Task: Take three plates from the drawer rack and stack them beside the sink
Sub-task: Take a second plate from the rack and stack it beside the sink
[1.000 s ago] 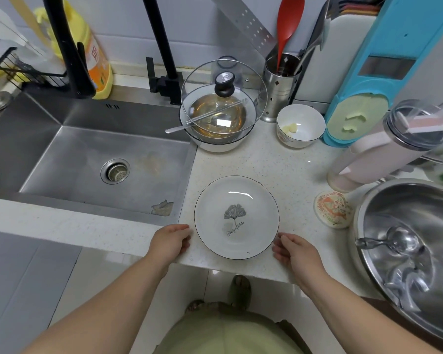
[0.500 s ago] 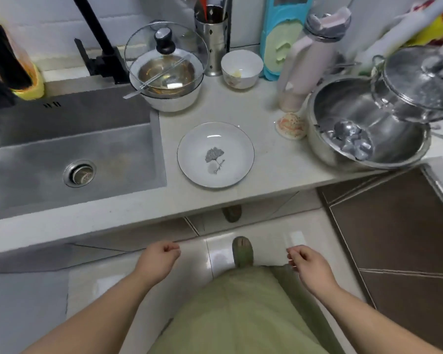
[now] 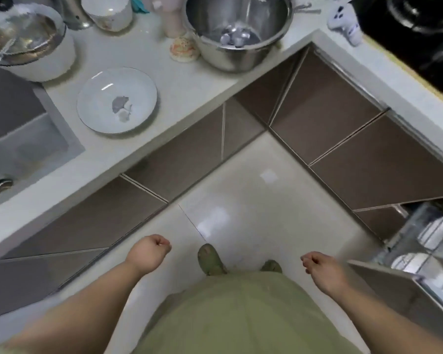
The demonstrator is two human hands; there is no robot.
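Observation:
A white plate (image 3: 117, 99) with a grey leaf print lies on the pale counter just right of the sink (image 3: 16, 139). At the lower right an open drawer rack (image 3: 420, 249) shows white dishes standing inside. My left hand (image 3: 149, 254) hangs over the floor, fingers curled shut and holding nothing. My right hand (image 3: 322, 268) is also curled and empty, a short way left of the drawer's front panel (image 3: 394, 290). Both hands are well below and away from the plate.
A lidded white pot (image 3: 28, 47), a small bowl (image 3: 108, 11) and a large steel bowl (image 3: 238, 29) crowd the counter behind the plate. Brown cabinet fronts (image 3: 343, 129) form an L-shaped corner. My feet (image 3: 211, 259) stand on the glossy tiled floor.
My hands left the plate on the counter and dropped to my sides. The view swung right and down, bringing the open drawer rack into sight.

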